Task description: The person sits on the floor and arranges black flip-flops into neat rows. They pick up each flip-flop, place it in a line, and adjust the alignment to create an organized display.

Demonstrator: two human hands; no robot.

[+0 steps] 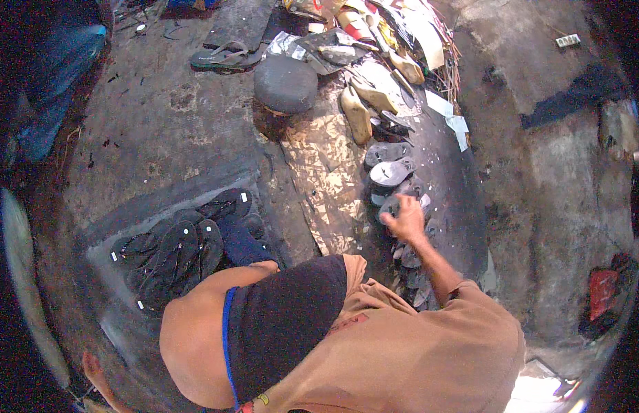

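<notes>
My right hand (pixel 406 221) reaches over a row of grey and black sandal soles (pixel 390 153). Its thumb and fingers are spread apart, just above or touching a dark sole; I cannot tell which. Beside it lies a sole with a pale top (pixel 390 173). My left hand is not in view. Left of my bare leg, several black flip-flops (pixel 175 244) with small white stickers lie on a dark sheet (pixel 102 258). A dark blue cloth (pixel 240 239) is among them.
Ahead are a round dark block (pixel 286 84), wooden shoe lasts (pixel 356 115), a grey flip-flop (pixel 226 58) and a heap of scraps and packaging (pixel 357 27). A patterned brown sheet (pixel 323 172) lies left of the soles. Something red (pixel 602 292) sits at far right.
</notes>
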